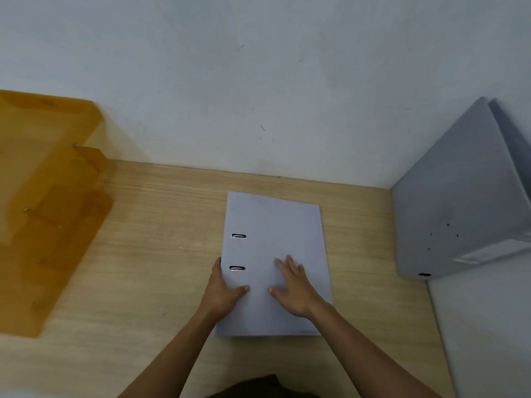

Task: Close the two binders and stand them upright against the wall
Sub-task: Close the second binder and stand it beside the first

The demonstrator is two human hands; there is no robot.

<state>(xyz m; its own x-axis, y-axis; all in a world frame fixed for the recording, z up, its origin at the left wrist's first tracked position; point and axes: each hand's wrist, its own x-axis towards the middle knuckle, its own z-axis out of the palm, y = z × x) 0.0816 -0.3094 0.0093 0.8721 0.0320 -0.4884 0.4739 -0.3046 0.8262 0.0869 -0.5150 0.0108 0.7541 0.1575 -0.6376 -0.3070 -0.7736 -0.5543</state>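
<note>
The white lever-arch binder lies flat and closed on the wooden desk, spine side to my left with its two metal slots showing, its far edge a little short of the wall. The other grey binder already stands at the right end of the desk, closed as far as I can tell; whether it touches the wall I cannot say from here.

My left hand wraps the spine edge near the lower slot: thumb on top of the cover, fingers curled round the side and out of sight, so it looks clamped on the binder. My right hand rests flat on the cover, fingers spread and apart, pressing down and gripping nothing.

I judge the step in hand to be tipping this binder up. To do it well, I should keep the cover pinned shut with my right palm while my left lifts the spine edge, so it does not flop open. Then I move my right hand to the open edge, pinch both covers together, swing the binder upright and slide it back until it meets the wall. The gap between the orange letter tray on the left and the standing binder is wide, so there is room; I should set it down squarely so it does not tip.
</note>
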